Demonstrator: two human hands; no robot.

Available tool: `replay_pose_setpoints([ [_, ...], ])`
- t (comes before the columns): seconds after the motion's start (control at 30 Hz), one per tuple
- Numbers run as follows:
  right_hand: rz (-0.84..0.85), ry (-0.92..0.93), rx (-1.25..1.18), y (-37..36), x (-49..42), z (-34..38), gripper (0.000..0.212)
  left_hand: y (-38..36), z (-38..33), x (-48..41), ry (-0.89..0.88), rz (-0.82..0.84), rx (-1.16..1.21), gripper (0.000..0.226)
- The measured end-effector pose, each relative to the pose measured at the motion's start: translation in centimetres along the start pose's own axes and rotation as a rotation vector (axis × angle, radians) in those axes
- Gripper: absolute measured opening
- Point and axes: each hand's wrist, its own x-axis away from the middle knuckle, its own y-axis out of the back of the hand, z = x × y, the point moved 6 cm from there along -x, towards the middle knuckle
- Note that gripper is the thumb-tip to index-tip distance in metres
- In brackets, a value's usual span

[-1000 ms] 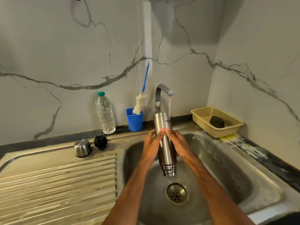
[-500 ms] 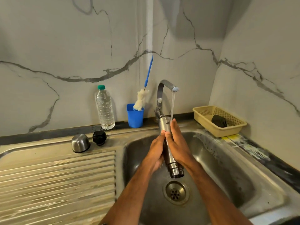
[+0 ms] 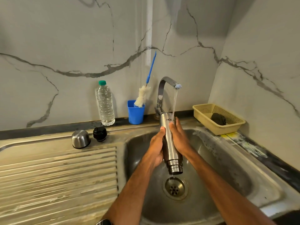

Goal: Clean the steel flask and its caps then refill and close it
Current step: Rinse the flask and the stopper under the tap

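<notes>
— Well, what is at the left of the frame?

— The ribbed drainboard (image 3: 56,168). At its far edge stands the steel cap (image 3: 80,139), mouth down, and just beside it, to the right, the black cap (image 3: 99,133). Both are well apart from the flask. Behind them, at the wall, stand a water bottle (image 3: 105,106) and a blue cup (image 3: 136,113) with a bottle brush (image 3: 143,96) leaning in it.

— And in the middle?

— The tap (image 3: 164,88) is running. The steel flask (image 3: 170,143) is held under the stream, over the sink (image 3: 227,168), upside down and a little tilted. Its open mouth is just above the drain (image 3: 175,187), and a little water falls from it. The left hand (image 3: 155,150) grips the body from the left, thumb in front, the other fingers curled behind. The right hand (image 3: 179,138) lies flat on the right side, its fingers straight along the steel, pressing it.

— And at the right?

— A yellow basket (image 3: 227,129) stands on the counter in the corner, with a dark scrubber (image 3: 218,119) inside.
</notes>
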Motion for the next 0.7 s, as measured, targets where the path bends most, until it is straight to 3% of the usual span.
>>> replay_pose_setpoints([
  [0.27,0.138,0.354,0.612,-1.0,6.4,0.0,0.066,-0.3,0.0,0.0,-0.031,0.011,0.077,0.045],
  [0.4,0.102,0.374,0.537,-0.4,4.2,1.6,0.064,-0.9,0.2,0.3,0.0,0.086,0.088,0.046],
  [0.5,0.066,0.291,0.442,0.0,0.7,2.3,0.06,-0.9,0.5,0.4,0.037,0.113,0.041,0.046],
  [0.7,-0.03,0.066,-0.022,1.1,-2.3,2.3,0.062,-0.2,0.8,-0.1,0.093,0.05,0.051,0.052],
])
